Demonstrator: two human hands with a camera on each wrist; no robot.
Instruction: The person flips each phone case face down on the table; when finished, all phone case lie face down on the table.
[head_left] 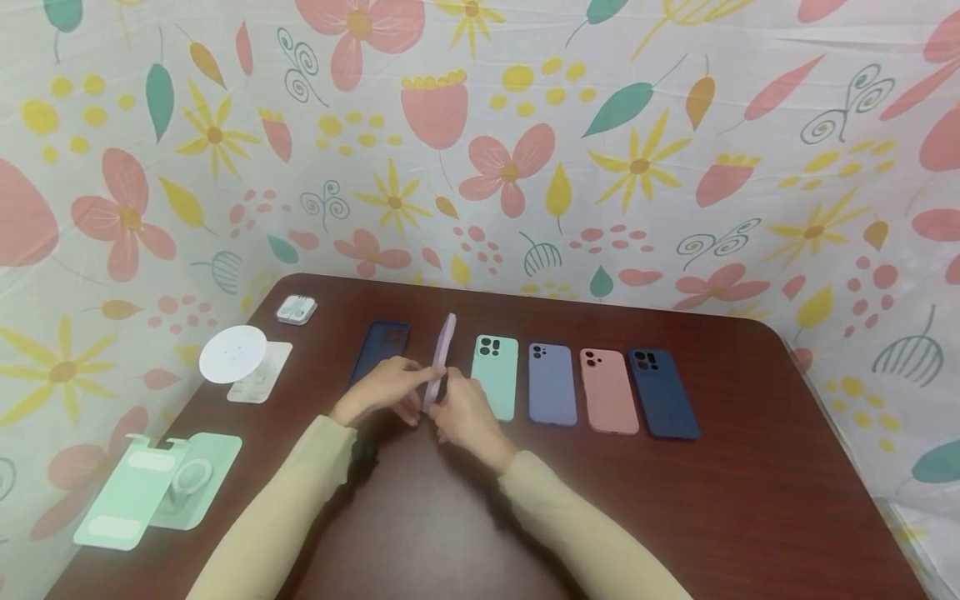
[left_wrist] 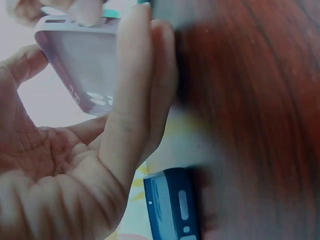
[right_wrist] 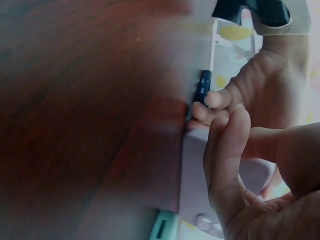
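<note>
A lilac phone case [head_left: 446, 337] stands on edge over the table between both hands. My left hand [head_left: 384, 387] grips its side, with thumb and fingers at opposite edges in the left wrist view. There its hollow inside [left_wrist: 80, 57] and camera cut-outs show. My right hand [head_left: 468, 419] pinches the case's near end; its fingers partly cover the case [right_wrist: 195, 175] in the right wrist view. Just left lies a dark blue case [head_left: 369, 350], partly behind the left hand. To the right, a mint green case [head_left: 495, 379] lies close to the right hand.
Rightward in the row lie a lavender-blue case [head_left: 552, 385], a pink case [head_left: 610, 392] and another dark blue case [head_left: 665, 394]. Along the table's left side are boxed earphones [head_left: 297, 309], a white disc [head_left: 233, 354] on a card, and mint green stand pieces [head_left: 135, 496].
</note>
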